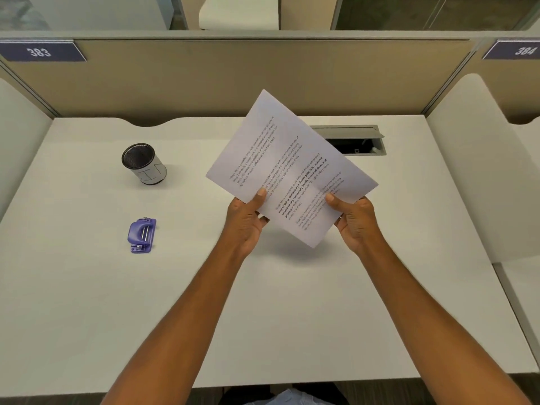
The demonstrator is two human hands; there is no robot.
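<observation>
A white sheet of printed paper [287, 159] is held up above the white desk [292, 317], tilted so its text runs diagonally. My left hand [247, 222] pinches its lower left edge, thumb on top and fingers underneath. My right hand [355, 220] pinches the lower right edge the same way. The sheet casts a faint shadow on the desk below it.
A black mesh pen cup [143, 163] stands at the back left of the desk. A purple hole punch [142, 235] lies nearer, left of my left arm. An open cable hatch [359, 141] sits behind the paper. Beige partition walls enclose the back and sides.
</observation>
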